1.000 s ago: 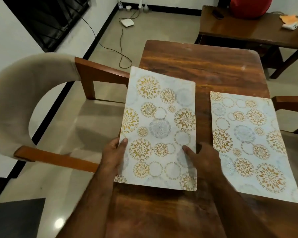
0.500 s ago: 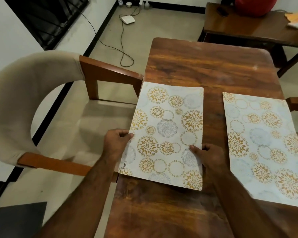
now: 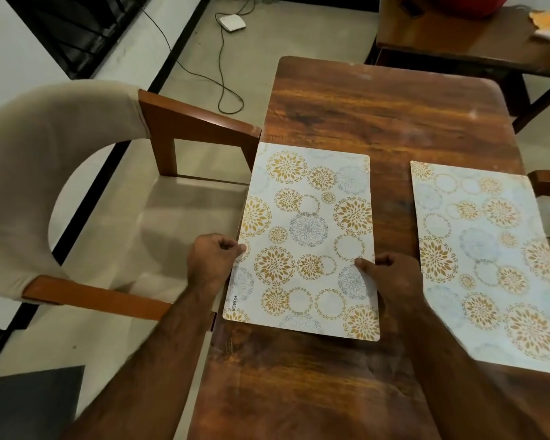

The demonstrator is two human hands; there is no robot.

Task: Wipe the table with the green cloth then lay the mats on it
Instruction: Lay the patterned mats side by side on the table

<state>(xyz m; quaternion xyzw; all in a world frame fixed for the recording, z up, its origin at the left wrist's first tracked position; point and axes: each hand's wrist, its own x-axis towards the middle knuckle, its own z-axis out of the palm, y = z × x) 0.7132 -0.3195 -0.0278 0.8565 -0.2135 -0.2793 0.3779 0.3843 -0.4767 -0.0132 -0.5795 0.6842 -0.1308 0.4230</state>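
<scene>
A white mat with gold and grey flower circles lies flat along the left side of the brown wooden table. My left hand pinches its left edge, thumb on top. My right hand grips its right edge, thumb pressed on the mat. A second mat of the same pattern lies flat on the table's right side, apart from both hands. No green cloth is in view.
A beige padded chair with wooden arms stands close against the table's left edge. A second wooden table stands at the back right with small items on it. A cable and a white box lie on the floor.
The left mat came down from a raised, tilted hold to lie flat on the table, drawn in toward its left edge. Both hands still grip its sides.
</scene>
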